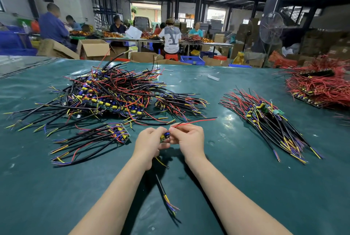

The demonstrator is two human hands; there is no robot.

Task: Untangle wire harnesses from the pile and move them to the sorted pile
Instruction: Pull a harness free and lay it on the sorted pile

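Note:
Between my two hands I hold one wire harness [165,136], a small board with blue and yellow parts. My left hand [149,140] grips the board from the left. My right hand [186,136] pinches its red and black wires, which stick out to the right. A black cable of this harness hangs down between my forearms to the table. The big tangled pile [106,92] lies at the upper left. The sorted pile [269,119] lies to the right, its wires laid roughly parallel.
A small bundle of harnesses [91,142] lies left of my hands, another bundle [180,102] just beyond them. A heap of red wires [320,85] sits at the far right. The table has a green cover [236,178]. People work at tables in the background.

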